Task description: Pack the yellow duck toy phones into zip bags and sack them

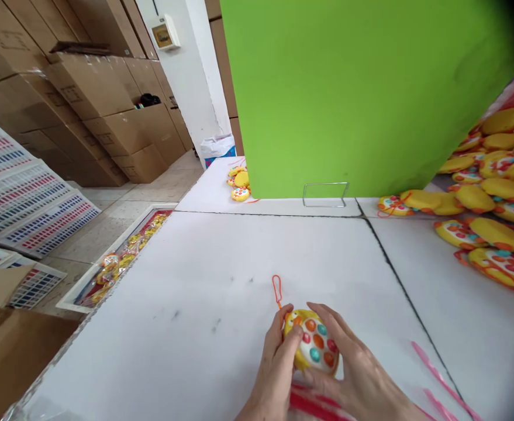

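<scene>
Evidently, a yellow duck-shaped toy was the piece in hand, held between both hands above the near part of a white table, its dotted face turned up. The left hand was closed on the head end, thumb lying across the face and fingers along the edge. The right hand was curved round the opposite side, fingers on the upper rim and thumb near the lower edge. An orange cord loop extended beyond the left fingertips.

In this inspector's judgement, sound handling called for light pressure at the rim, the left thumb clear of the coloured dots (it covered part of the face), and the cord kept free of the fingers.

Red material, blurred, showed below the hands; pink strips lay to the right. Farther out were a wire stand, a green board, a large heap of similar toys at right and a smaller cluster at left.
</scene>
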Demonstrator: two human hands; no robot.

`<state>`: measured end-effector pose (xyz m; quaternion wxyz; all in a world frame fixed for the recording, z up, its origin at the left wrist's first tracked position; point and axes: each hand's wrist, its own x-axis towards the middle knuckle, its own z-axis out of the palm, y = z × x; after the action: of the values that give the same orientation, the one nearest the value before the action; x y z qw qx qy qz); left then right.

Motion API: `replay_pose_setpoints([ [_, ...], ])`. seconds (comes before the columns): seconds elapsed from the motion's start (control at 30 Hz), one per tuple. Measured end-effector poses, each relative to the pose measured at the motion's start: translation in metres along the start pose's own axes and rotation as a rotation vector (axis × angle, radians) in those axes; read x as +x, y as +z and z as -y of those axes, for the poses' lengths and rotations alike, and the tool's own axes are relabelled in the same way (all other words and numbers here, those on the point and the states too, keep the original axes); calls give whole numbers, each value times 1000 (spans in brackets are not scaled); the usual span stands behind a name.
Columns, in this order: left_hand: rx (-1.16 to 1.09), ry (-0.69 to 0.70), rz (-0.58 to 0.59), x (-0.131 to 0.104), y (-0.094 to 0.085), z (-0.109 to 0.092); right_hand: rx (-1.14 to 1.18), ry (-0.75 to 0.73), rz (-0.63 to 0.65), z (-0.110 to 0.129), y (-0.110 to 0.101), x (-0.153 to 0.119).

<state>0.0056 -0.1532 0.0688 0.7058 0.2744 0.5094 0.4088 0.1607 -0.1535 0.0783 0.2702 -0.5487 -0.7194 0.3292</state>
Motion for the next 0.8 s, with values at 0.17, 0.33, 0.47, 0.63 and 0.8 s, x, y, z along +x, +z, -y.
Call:
replay_pose_setpoints([
  [0.17, -385, -80, 41, 4, 1, -16, -16, -162, -71, 2, -1, -20],
  [0.33, -394, -126, 44, 4, -6, -20, -21, -195, -45, -2, 11, -24],
  [0.47, -372, -170, -1, 4, -6, -20, -93, -263, -68, -1, 23, -27],
  [0.63, -446, -285, 40, 2, -5, -19, -146, -389, -26, -1, 20, -28],
  [0.8, -309, -292, 79, -18, -18, -11, -101, -254, -120, -6, 14, -32],
])
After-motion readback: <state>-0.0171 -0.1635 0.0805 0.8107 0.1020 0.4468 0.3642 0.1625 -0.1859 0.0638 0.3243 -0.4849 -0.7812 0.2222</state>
